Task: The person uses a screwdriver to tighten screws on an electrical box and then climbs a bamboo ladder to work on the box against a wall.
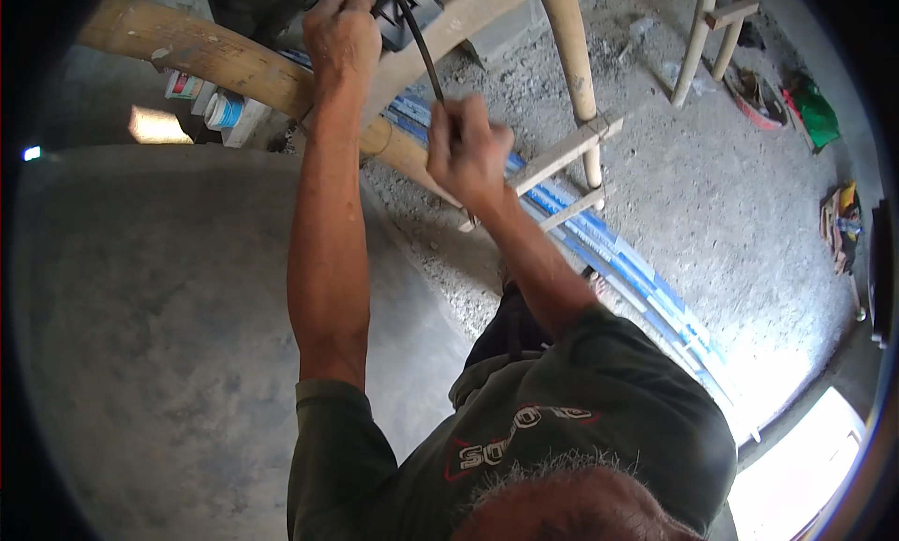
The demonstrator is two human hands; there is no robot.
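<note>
My right hand [468, 152] is closed in a fist around the lower end of a long, thin, dark strip [417, 37]. The strip curves up and out at the top edge; whether it is a cable or a stiff bar I cannot tell. Farther up, my left hand [342, 30] has its fingers curled at a black object with ribbed edges [412, 16], cut off by the frame. What those fingers grip is hidden. Just beneath the black object runs a pale wooden plank [468, 21], with a thick bamboo pole [215, 59] crossing behind my left forearm.
Bamboo legs [571, 49] with a wooden crosspiece [567, 157] stand to the right. Long blue-and-white strips [609, 246] lie on the rough, rubble-strewn floor. A smooth grey concrete surface [169, 335] fills the left. Small tubs [223, 110] sit at upper left, a green bag [817, 115] at far right.
</note>
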